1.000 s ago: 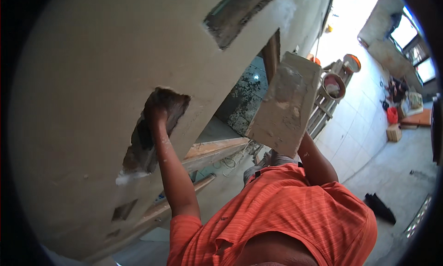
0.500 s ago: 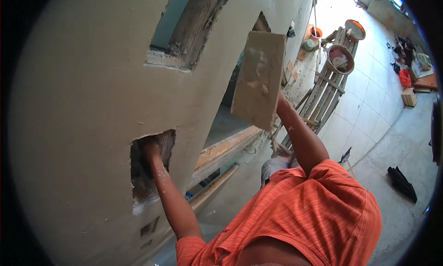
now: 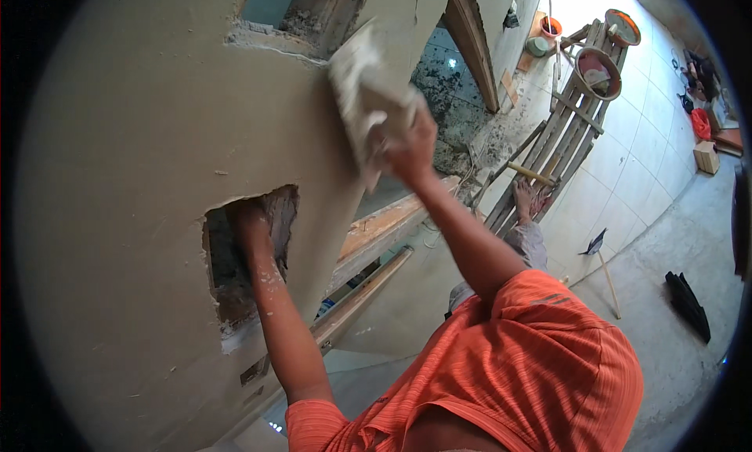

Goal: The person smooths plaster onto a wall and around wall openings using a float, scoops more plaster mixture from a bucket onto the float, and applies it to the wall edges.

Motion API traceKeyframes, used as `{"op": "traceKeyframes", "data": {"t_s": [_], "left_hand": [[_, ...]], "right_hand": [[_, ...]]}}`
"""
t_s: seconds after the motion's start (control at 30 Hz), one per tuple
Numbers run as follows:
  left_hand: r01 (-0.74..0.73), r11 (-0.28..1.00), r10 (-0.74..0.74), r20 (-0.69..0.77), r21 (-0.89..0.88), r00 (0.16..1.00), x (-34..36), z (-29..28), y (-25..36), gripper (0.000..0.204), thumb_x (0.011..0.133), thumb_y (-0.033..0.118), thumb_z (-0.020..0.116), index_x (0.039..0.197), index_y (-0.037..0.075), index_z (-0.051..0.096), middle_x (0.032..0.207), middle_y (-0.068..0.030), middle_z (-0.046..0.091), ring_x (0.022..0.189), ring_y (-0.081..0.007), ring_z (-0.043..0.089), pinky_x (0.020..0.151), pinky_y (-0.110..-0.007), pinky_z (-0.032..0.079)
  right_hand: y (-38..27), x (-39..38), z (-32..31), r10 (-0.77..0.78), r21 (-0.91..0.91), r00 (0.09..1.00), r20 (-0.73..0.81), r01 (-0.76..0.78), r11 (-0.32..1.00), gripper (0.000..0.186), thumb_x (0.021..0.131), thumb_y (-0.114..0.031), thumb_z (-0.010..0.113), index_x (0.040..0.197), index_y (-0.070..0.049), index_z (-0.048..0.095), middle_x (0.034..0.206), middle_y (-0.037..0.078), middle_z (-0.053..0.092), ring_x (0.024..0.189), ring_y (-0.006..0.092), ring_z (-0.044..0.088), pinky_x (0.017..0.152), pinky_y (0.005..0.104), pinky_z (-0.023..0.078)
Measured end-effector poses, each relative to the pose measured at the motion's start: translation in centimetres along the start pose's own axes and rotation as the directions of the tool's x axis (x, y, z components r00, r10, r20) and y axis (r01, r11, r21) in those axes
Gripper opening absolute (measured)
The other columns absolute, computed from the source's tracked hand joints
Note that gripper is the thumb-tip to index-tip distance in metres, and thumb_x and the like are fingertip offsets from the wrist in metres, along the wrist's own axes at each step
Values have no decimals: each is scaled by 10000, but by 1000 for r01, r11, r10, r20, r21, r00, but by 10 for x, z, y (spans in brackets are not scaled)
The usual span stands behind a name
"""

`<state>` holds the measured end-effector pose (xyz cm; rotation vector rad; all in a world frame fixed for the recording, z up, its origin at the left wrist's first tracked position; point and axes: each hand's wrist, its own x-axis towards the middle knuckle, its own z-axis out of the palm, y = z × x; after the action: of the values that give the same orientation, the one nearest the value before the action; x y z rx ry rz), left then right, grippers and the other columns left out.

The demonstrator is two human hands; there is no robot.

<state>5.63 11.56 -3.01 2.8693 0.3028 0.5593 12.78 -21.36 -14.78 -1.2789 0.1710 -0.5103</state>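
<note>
My right hand (image 3: 413, 148) is closed around the handle of a plastering float (image 3: 351, 88), a flat rectangular board smeared with pale plaster and blurred by motion. The float is tilted, its face turned to the grey plastered wall (image 3: 157, 146); I cannot tell whether it touches. Lower down, my left hand (image 3: 249, 221) reaches into a rough-edged rectangular opening (image 3: 222, 283) in that wall. Its fingers are hidden in the dark recess, so what it grips or rests on does not show.
Wooden beams (image 3: 392, 226) cross a larger opening right of the wall. A slatted wooden bench (image 3: 548, 158) carries two buckets (image 3: 598, 74); my bare foot (image 3: 533, 197) rests on it. A thin stick (image 3: 609, 286) and a black folded thing (image 3: 688, 305) lie on the floor.
My right hand has swung the float leftward to the wall, turning it from broad-side view to nearly edge-on. The left hand stays in the opening. The view has shifted slightly.
</note>
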Motion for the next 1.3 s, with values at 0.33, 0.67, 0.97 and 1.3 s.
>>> {"op": "traceKeyframes", "data": {"t_s": [0.33,0.67,0.97,1.3], "left_hand": [[-90,972,23,292,217,956,9,-14,-18,282,971,177,476,995,-55,636,990,-248,642,916,-416,578,851,-423,475],[-119,984,111,65,133,992,8,16,-10,277,955,131,472,1072,-81,606,1113,-295,612,1054,-473,537,907,-510,423],[146,972,-141,41,-182,989,10,0,-16,307,984,145,458,1140,-84,591,1163,-261,625,1101,-429,555,935,-474,418],[-236,949,185,238,211,953,15,-12,-21,303,968,192,483,1066,-51,634,1038,-235,668,957,-410,617,822,-476,471]], "right_hand": [[-52,-87,-17,-92,320,926,366,-32,947,429,707,-202,740,1096,-56,632,975,124,680,827,289,681,749,365,528],[49,152,-95,94,283,988,120,-125,951,309,729,-71,684,1025,-15,617,785,22,624,626,108,590,555,285,487],[31,132,-54,144,132,961,238,-179,975,280,727,-47,754,980,-73,638,809,9,632,673,81,597,550,262,488],[-56,-130,-5,105,-44,771,628,-99,994,502,605,-189,803,1051,-85,596,908,175,670,846,390,658,736,428,532]]}}
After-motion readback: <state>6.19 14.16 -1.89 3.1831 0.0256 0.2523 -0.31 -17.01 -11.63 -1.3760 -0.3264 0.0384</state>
